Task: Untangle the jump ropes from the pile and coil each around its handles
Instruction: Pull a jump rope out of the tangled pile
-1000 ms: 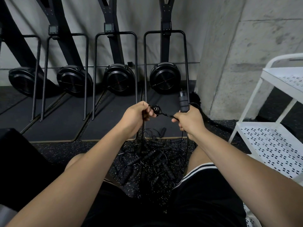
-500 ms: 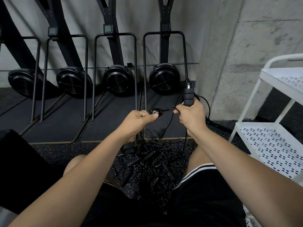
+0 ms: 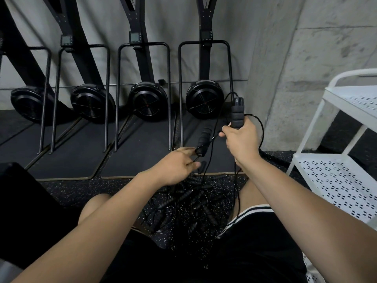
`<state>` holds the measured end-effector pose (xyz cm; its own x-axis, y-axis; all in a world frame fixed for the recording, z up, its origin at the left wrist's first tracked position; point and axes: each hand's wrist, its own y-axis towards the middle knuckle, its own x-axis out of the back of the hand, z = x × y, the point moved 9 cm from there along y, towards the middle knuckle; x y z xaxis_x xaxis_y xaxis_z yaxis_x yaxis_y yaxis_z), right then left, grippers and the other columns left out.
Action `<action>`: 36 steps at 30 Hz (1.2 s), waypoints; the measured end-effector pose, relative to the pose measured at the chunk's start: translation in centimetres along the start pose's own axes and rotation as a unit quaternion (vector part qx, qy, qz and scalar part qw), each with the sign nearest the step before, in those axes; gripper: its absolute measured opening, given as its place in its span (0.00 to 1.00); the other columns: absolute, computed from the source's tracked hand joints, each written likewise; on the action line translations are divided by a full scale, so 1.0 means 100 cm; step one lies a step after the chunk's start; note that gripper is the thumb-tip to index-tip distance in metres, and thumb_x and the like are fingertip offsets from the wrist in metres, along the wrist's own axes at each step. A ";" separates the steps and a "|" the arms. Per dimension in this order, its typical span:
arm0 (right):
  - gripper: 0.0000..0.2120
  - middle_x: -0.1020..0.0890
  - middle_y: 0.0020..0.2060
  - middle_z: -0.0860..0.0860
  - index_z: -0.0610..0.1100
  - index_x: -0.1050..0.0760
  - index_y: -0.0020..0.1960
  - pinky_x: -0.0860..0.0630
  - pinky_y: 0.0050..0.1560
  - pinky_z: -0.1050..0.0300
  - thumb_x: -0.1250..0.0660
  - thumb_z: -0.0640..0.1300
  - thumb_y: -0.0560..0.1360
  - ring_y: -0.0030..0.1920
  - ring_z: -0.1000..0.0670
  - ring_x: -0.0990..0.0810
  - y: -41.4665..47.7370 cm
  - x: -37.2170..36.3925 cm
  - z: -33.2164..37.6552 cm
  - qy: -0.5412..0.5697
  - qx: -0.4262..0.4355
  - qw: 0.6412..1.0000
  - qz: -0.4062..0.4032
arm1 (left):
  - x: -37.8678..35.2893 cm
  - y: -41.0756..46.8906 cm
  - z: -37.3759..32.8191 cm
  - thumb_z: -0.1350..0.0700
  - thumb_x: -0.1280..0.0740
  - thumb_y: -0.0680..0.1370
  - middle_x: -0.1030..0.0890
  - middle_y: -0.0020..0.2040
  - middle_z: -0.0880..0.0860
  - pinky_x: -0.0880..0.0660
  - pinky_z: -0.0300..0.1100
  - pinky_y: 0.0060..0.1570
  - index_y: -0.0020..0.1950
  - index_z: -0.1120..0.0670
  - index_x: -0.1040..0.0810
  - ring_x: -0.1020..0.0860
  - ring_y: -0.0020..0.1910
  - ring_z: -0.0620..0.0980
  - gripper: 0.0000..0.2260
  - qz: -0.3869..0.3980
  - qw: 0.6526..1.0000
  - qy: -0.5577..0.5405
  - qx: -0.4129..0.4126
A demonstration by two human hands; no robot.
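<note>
Gripping one foam handle [image 3: 236, 116] upright, the right hand [image 3: 241, 142] should hold steady while the open-fingered left hand [image 3: 176, 166] takes the second handle [image 3: 204, 139] it touches and lifts it clear of the pile [image 3: 189, 203] between the knees [image 3: 95, 204].

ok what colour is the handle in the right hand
Black: the ribbed foam handle gripped by the right hand, clearest in head view.

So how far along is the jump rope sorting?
Done: no coiled rope visible. In hand: the right hand grips one black foam rope handle upright; the left hand is at a second handle hanging beside it. Left: the tangled black rope pile, basically all of it.
</note>
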<state>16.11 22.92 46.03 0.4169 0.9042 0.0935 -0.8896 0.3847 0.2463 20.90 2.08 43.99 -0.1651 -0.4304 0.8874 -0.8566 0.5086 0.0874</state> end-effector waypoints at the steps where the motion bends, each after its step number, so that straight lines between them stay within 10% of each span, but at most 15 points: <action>1: 0.07 0.13 0.33 0.52 0.51 0.25 0.44 0.26 0.38 0.51 0.30 0.40 0.72 0.34 0.49 0.16 0.003 0.001 0.000 0.000 0.000 1.000 -0.008 | -0.001 0.000 -0.001 0.50 0.36 0.87 0.21 0.70 0.54 0.34 0.40 0.70 0.30 0.47 0.30 0.30 0.73 0.50 0.24 -0.001 1.000 0.006 -0.007; 4: 0.08 0.18 0.31 0.53 0.49 0.26 0.43 0.26 0.38 0.52 0.30 0.37 0.73 0.38 0.51 0.11 0.009 0.002 -0.006 0.000 -0.013 1.000 -0.014 | -0.001 -0.002 -0.001 0.48 0.37 0.87 0.24 0.49 0.45 0.29 0.45 0.56 0.34 0.55 0.27 0.26 0.50 0.42 0.23 -0.009 1.000 0.003 -0.017; 11: 0.10 0.20 0.33 0.45 0.44 0.28 0.47 0.35 0.27 0.59 0.29 0.33 0.76 0.30 0.49 0.18 0.002 -0.008 -0.016 0.051 -0.061 0.994 0.068 | 0.014 -0.013 0.016 0.50 0.38 0.88 0.24 0.49 0.48 0.27 0.36 0.40 0.49 0.55 0.17 0.23 0.36 0.40 0.15 -0.111 0.990 -0.081 0.036; 15: 0.08 0.17 0.33 0.43 0.43 0.24 0.51 0.39 0.25 0.60 0.30 0.32 0.78 0.23 0.52 0.33 -0.023 -0.018 -0.019 0.074 -0.116 0.981 0.138 | 0.023 -0.018 0.026 0.53 0.39 0.89 0.21 0.33 0.45 0.28 0.40 0.33 0.49 0.56 0.20 0.27 0.25 0.41 0.14 -0.160 0.969 -0.164 0.095; 26: 0.23 0.24 0.32 0.48 0.39 0.21 0.58 0.40 0.26 0.61 0.15 0.41 0.68 0.26 0.53 0.35 -0.071 -0.040 -0.029 0.082 -0.138 0.923 0.351 | 0.019 -0.023 0.024 0.38 0.45 0.87 0.21 0.33 0.49 0.27 0.46 0.43 0.51 0.40 0.25 0.25 0.33 0.45 0.13 -0.134 0.954 -0.246 0.109; 32: 0.13 0.15 0.37 0.42 0.34 0.20 0.54 0.40 0.27 0.60 0.22 0.42 0.78 0.26 0.51 0.35 -0.077 -0.037 -0.032 0.037 -0.108 0.939 0.325 | -0.002 -0.022 0.039 0.39 0.46 0.86 0.22 0.35 0.49 0.28 0.50 0.45 0.70 0.36 0.24 0.24 0.37 0.48 0.16 -0.110 0.939 -0.303 0.122; 36: 0.05 0.12 0.40 0.41 0.37 0.17 0.52 0.38 0.25 0.61 0.25 0.39 0.80 0.27 0.51 0.33 -0.078 -0.036 -0.034 -0.003 -0.098 0.941 0.325 | -0.005 -0.024 0.039 0.45 0.44 0.88 0.21 0.36 0.50 0.29 0.45 0.40 0.64 0.36 0.21 0.25 0.35 0.47 0.13 -0.105 0.939 -0.302 0.124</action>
<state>20.91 17.34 40.45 -0.2268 0.9593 0.1683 -0.9739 -0.2220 -0.0468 21.14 -1.80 41.60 -0.1622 -0.8850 0.4364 -0.9766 0.2072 0.0572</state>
